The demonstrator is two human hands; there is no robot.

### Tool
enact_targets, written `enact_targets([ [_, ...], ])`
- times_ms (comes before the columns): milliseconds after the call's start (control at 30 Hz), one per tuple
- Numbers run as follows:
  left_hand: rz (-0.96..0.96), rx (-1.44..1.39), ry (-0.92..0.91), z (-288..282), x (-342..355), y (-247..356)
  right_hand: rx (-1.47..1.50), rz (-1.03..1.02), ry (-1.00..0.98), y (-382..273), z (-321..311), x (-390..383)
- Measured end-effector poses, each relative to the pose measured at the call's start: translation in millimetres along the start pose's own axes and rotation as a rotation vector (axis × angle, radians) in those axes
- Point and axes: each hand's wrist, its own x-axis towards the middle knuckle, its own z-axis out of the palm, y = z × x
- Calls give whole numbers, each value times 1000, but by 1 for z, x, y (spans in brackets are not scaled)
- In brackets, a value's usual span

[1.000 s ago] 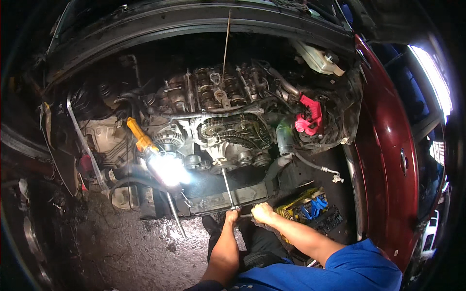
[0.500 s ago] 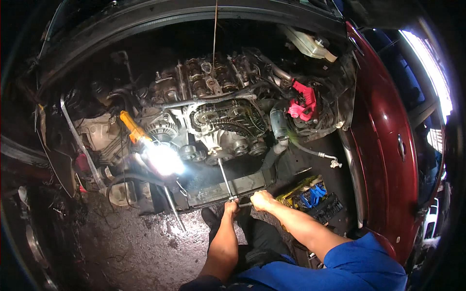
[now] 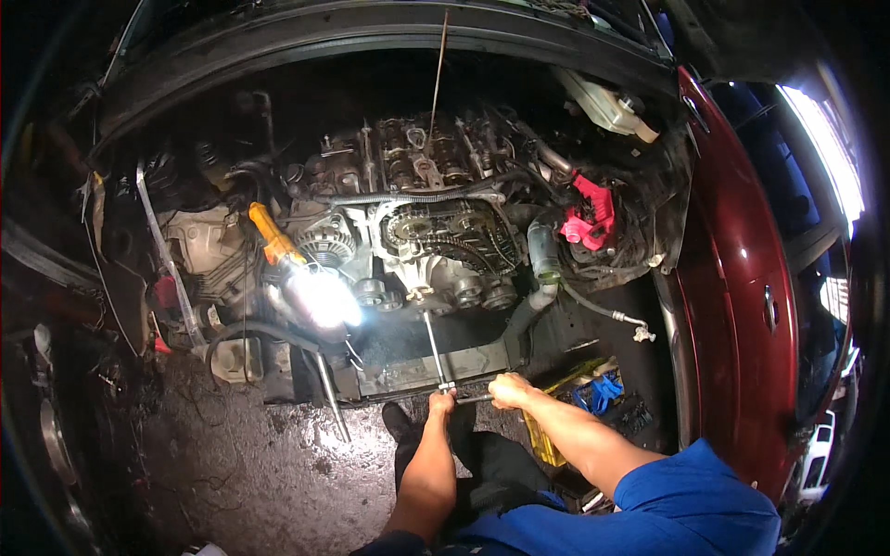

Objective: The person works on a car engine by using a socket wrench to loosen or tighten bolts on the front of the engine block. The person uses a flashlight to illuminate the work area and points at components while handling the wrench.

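Note:
Both my hands are closed on a socket wrench with a long extension bar (image 3: 434, 348). The bar slopes from a pulley low on the opened engine's front (image 3: 428, 304) down toward me. My left hand (image 3: 442, 404) wraps round the near end, where bar and handle meet at an angle. To its right, my right hand (image 3: 510, 391) grips the wrench handle (image 3: 475, 399), part of which shows between the hands. The timing chain (image 3: 454, 243) lies exposed above the pulley. How the bar's far end seats is too small to tell.
A lit work lamp with a yellow handle (image 3: 271, 232) glares left of the bar. Below it a metal tube (image 3: 332, 398) slants out. A blue cloth (image 3: 604, 394) lies beyond my right forearm. The red car door (image 3: 742, 278) stands at right; a pink-red cover (image 3: 591, 211) sits on the engine's right.
The view has shifted, so the engine sits slightly farther right in the picture. My right hand is a little farther from my left, and more of the handle shows. Both hands keep their grip.

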Motion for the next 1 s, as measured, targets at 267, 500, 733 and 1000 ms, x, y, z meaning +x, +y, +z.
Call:
enact_targets([
  [267, -118, -20, -33, 2, -5, 4, 74, -22, 29, 16, 12, -5],
  [500, -102, -66, -39, 6, -11, 9, 36, -9, 2, 19, 10, -6],
  [733, -95, 115, 15, 3, -14, 16, 35, -24, -21, 28, 11, -6],
  [1000, -143, 110, 18, 0, -23, 25, 50, -34, -12, 25, 18, -6],
])
